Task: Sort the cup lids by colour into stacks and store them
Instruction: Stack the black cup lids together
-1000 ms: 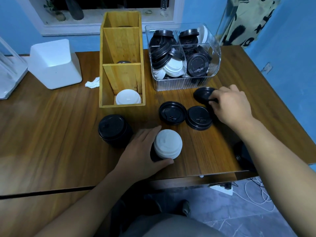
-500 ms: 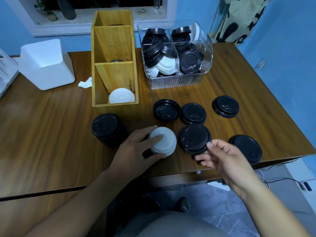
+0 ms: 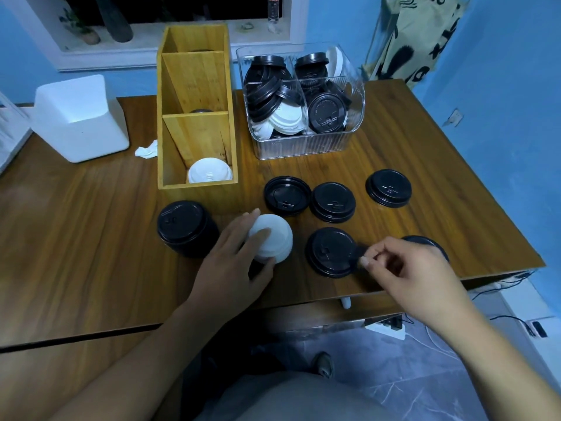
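My left hand [image 3: 233, 262] grips a stack of white lids [image 3: 274, 238] near the table's front, thumb and fingers around its sides. To the left of it stands a stack of black lids [image 3: 182, 226]. My right hand [image 3: 403, 268] pinches the right rim of a black lid [image 3: 331, 252] lying flat on the table. Behind it lie three single black lids [image 3: 287, 196], [image 3: 333, 202], [image 3: 388, 188]. Another black lid [image 3: 425, 240] is mostly hidden behind my right hand. A wooden organizer [image 3: 197, 186] holds white lids [image 3: 209, 174] in its front compartment.
A clear plastic bin [image 3: 303, 147] at the back holds several mixed black and white lids. A white box [image 3: 79, 117] stands at the left, with a crumpled tissue [image 3: 147, 150] beside the organizer. The table's front edge [image 3: 394, 288] runs just below my right hand.
My right hand came back from the far lids toward the table's front and now pinches the near black lid's rim. My left hand has kept hold of the white stack.
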{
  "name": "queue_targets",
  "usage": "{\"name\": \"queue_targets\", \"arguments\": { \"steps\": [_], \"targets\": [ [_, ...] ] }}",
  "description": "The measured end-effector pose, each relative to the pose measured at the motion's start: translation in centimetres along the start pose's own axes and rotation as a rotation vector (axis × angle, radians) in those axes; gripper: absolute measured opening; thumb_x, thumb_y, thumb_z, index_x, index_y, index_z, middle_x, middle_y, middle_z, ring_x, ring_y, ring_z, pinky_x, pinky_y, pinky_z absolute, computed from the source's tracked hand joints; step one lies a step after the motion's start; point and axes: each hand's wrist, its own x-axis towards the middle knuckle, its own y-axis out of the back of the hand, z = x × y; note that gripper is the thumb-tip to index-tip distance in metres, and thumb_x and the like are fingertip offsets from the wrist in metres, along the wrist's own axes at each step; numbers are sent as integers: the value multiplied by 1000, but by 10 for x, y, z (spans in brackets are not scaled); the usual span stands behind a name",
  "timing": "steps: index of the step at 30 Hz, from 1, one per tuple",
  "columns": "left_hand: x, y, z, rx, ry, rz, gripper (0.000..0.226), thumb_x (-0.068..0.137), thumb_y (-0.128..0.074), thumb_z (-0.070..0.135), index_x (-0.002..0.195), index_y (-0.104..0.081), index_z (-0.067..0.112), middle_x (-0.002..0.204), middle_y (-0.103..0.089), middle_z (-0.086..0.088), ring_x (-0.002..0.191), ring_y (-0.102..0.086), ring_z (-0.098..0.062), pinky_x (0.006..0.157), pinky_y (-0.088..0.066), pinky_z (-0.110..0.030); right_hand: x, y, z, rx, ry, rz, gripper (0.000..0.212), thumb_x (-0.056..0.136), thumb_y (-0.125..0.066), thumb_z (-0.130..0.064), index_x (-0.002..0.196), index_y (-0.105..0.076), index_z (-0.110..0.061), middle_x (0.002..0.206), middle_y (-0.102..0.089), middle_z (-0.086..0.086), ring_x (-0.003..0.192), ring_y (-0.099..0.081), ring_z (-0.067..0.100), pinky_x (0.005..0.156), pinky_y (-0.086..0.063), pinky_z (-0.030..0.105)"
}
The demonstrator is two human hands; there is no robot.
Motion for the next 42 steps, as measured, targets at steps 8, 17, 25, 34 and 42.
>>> {"name": "queue_targets", "arguments": {
  "steps": [8, 17, 25, 34, 42],
  "targets": [
    [1, 4, 16, 76, -167, 27, 48, 91, -75, 28, 129, -63, 0, 154, -45, -16, 149, -33, -32, 117, -37, -49, 7, 32, 65, -429, -82, -305, 86, 81, -76, -51, 152, -29, -43, 155, -35, -12, 139, -23, 16, 111, -40, 46],
    [3, -23, 70, 14, -190, -107, 51, 95, -71, 31, 138, -60, 6, 154, -46, -9, 143, -42, -24, 112, -43, -43, 22, 18, 71, -242, -90, -266, 107, 66, -59, -86, 156, -23, -42, 158, -28, -14, 138, -20, 14, 114, -37, 43],
    [23, -44, 89, -72, 114, -226, 78, 94, -59, 56, 155, -34, 15, 167, -21, 3, 152, -25, -17, 121, -21, -30, 27, 36, 98, -4, -30, -272, 89, 74, -81, -55, 151, -39, -39, 135, -43, -19, 125, -32, 2, 111, -39, 35],
    [39, -47, 87, -221, 175, -269, 94, 82, -77, 52, 157, -30, 23, 154, -39, 7, 143, -31, -7, 116, -19, -15, 28, 22, 97, -89, 137, -204, 87, 77, -72, -63, 152, -40, -33, 144, -44, -16, 131, -33, 6, 111, -40, 37],
    [40, -55, 91, -239, 212, -203, 103, 73, -78, 65, 155, -33, 21, 145, -50, 9, 137, -39, -9, 113, -31, -26, 35, 2, 54, 69, 186, -204, 78, 70, -73, -68, 140, -45, -46, 132, -43, -24, 126, -36, -4, 102, -32, 17]
  ]
}}
